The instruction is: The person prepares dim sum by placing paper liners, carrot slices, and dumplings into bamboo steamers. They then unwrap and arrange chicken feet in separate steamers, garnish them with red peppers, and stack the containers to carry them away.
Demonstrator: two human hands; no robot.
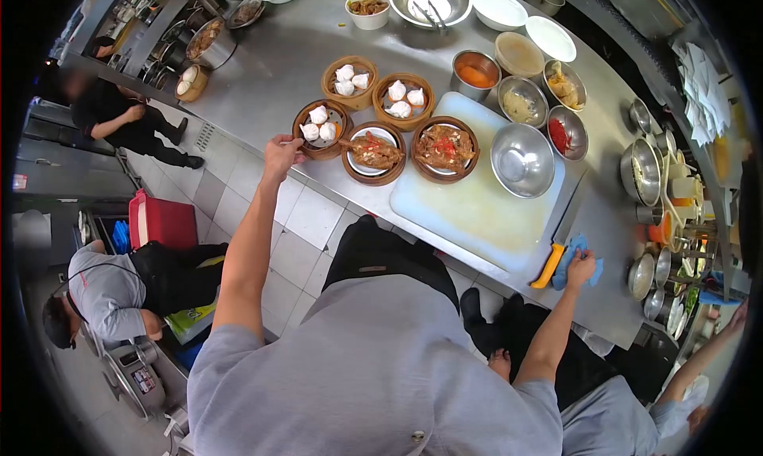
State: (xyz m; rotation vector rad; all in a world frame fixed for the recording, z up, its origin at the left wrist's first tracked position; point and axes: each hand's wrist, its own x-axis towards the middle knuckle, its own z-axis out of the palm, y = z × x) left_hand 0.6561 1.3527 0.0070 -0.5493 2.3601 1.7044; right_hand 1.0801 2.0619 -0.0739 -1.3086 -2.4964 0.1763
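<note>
My left hand [281,155] is at the near rim of a bamboo steamer [321,130] of white dumplings, its fingers closed at the edge. Two more dumpling steamers [350,82] [403,100] stand behind it. To its right are two steamers of brown food with red bits [373,152] [445,149], the right one overlapping the white cutting board [445,209]. My right hand [582,267] rests with bent fingers on a blue cloth [574,257], beside a knife with a yellow handle [548,266].
An empty metal bowl [522,160] stands on the board. Bowls of orange sauce [476,75] and red pieces [567,133] are behind. One person [119,118] stands at far left, another [119,285] bends at lower left, and others are at lower right.
</note>
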